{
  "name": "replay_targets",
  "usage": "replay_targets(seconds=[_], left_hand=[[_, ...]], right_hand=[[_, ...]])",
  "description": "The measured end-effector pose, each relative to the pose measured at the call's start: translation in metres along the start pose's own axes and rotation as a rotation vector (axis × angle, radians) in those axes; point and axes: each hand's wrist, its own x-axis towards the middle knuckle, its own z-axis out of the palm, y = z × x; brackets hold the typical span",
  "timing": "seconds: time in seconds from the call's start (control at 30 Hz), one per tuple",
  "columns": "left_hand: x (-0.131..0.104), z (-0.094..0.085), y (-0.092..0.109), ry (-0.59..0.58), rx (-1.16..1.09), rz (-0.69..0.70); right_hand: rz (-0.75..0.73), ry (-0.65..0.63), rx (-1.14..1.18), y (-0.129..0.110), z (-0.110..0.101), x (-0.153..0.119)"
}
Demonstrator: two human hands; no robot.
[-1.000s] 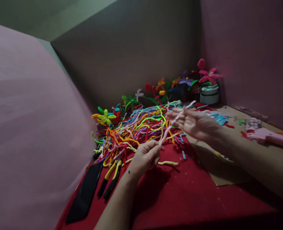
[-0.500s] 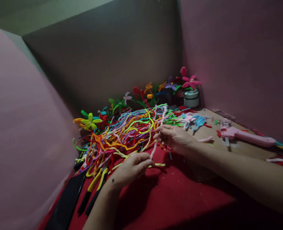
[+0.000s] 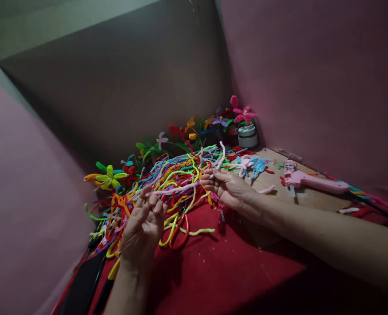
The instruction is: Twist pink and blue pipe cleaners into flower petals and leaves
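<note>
A pale pink pipe cleaner [image 3: 174, 191] stretches between my two hands, above a heap of pipe cleaners in many colours [image 3: 167, 175]. My left hand [image 3: 143, 229] pinches its left end between thumb and finger, palm turned partly up. My right hand [image 3: 228, 187] grips it farther along, and a bent end sticks up past the fingers. Below the heap, between the hands, lie scissors [image 3: 188, 232] with red and yellow handle loops. A pale yellow pipe cleaner [image 3: 202, 231] rests beside them on the red cloth [image 3: 220, 271].
Pipe-cleaner flowers [image 3: 110, 177] line the back, with a white round container [image 3: 247, 136] at their right end. A pink glue gun [image 3: 319, 180] lies on cardboard [image 3: 307, 201] at right. Yellow-black handled pliers [image 3: 114, 269] and a black flat object [image 3: 82, 284] are at left.
My left hand has moved left and up and turned over, bringing the pink pipe cleaner nearly level. The scissors have come into sight. The view has shifted right.
</note>
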Motion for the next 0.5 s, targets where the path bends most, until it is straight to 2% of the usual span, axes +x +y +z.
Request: replay_targets(seconds=[0.07, 0.17, 0.23, 0.3, 0.5], left_hand=[[-0.001, 0.007, -0.007, 0.03, -0.062, -0.048], [-0.002, 0.014, -0.022, -0.036, 0.034, -0.164], [-0.002, 0.017, -0.031, -0.112, 0.078, -0.168], [-0.002, 0.018, -0.038, -0.14, 0.093, -0.146], [0.003, 0.01, -0.039, 0.022, 0.104, -0.145]], right_hand=[[0.005, -0.032, 0.03, 0.003, 0.002, -0.003], [0.002, -0.097, 0.056, 0.012, 0.0, -0.005], [0.014, -0.136, 0.05, 0.018, -0.002, -0.007], [0.034, -0.168, 0.041, 0.023, -0.003, -0.01], [0.101, -0.207, 0.04, 0.025, -0.003, -0.013]])
